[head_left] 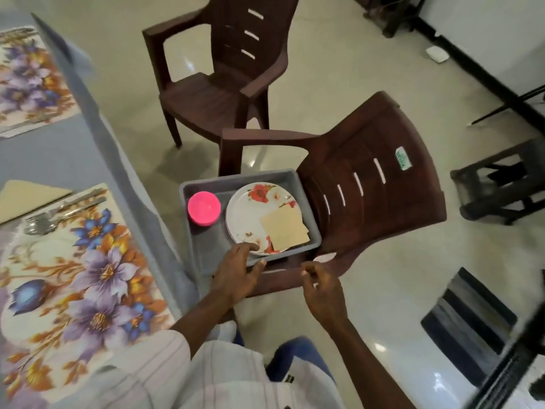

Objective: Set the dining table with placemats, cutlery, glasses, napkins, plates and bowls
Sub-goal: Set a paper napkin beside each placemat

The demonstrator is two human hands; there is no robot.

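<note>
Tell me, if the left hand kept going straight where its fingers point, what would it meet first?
Most likely the near rim of the flowered plate in the grey tray; the left hand looks nearly on it, though depth is hard to judge.

Left hand (236,271) stretched forward; right hand (323,289) hovers, fingers (316,271) loosely curled

A home dining room: clothed table (97,137), floral placemats (73,276), plastic chairs (218,75).

A tray (203,255) on the chair (368,184) holds plates (250,214), right of the table (35,160).
</note>
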